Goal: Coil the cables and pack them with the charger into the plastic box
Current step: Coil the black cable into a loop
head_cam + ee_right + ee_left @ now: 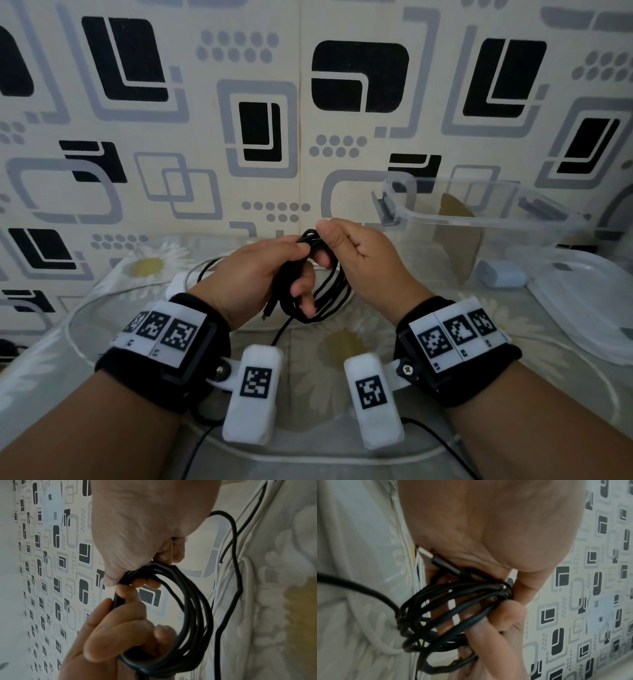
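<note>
Above the worktop's middle, my left hand (260,274) and right hand (363,260) both grip the coiled thin black cable (322,291); the clear plastic box (479,219) stands at the far right edge.

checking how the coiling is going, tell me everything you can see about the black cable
The black cable is thin, round and matte, like rubber-sheathed cord. Most of it is wound into several loose loops held above the table. The left hand grips one side of the coil with fingers through the loops; the right hand pinches the top. A metal-tipped plug sticks out by the left palm. One uncoiled strand trails down onto the flowered cloth.
</note>
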`<state>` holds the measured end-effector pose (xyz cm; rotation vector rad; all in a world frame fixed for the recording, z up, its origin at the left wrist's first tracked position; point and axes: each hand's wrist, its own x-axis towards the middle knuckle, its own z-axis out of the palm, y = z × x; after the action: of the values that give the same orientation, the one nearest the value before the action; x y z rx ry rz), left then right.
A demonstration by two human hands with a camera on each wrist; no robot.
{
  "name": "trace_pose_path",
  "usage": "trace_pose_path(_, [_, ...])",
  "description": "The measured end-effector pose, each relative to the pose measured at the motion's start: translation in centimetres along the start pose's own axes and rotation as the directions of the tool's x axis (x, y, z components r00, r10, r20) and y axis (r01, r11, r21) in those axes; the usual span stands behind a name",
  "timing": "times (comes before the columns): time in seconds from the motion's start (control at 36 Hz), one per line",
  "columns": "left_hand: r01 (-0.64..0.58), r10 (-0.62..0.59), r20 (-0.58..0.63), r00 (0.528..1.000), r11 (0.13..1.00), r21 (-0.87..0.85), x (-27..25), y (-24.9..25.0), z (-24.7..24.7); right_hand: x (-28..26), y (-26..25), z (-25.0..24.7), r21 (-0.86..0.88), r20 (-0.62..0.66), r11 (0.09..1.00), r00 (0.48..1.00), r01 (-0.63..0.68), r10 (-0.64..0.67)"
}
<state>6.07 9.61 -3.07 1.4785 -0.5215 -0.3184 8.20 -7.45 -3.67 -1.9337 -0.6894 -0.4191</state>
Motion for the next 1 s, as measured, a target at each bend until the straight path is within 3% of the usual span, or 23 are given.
trace_pose_path(0.19, [0.017, -0.015, 0.028, 1.000, 0.997, -0.077, -0.1, 0.2, 0.3, 0.0, 0.0, 0.1, 0.023, -0.021, 1.000, 1.000, 0.000, 0.000])
trace_pose_path(0.33, [0.005, -0.005, -0.012, 1.000, 1.000, 0.018, -0.1, 0.4, 0.3, -0.1, -0.2, 0.2, 0.059, -0.021, 0.998, 1.000, 0.011, -0.010])
trace_pose_path(0.53, [-0.011, 0.026, -0.165, 0.986, 0.996, 0.090, 0.0, 0.4, -0.1, -0.2, -0.1, 0.1, 0.053, 0.002, 0.998, 1.000, 0.014, -0.014])
trace_pose_path(0.69, [-0.060, 0.039, -0.297, 0.954, 0.996, -0.060, 0.2, 0.6, -1.3, 0.0, 0.6, -0.5, 0.024, -0.134, 0.999, 0.990, -0.043, 0.046])
trace_pose_path(0.83, [-0.161, 0.053, -0.402, 0.914, 0.958, -0.238, 0.0, 1.3, -2.8, 0.1, 0.9, -0.3, 0.040, -0.122, 0.989, 0.981, -0.145, 0.149])
trace_pose_path(1.0, [-0.236, 0.028, -0.491, 0.871, 0.900, -0.367, -0.5, 2.0, -3.7, 0.1, 1.0, -0.1, 0.371, 0.005, 0.883, 0.951, -0.289, 0.309])
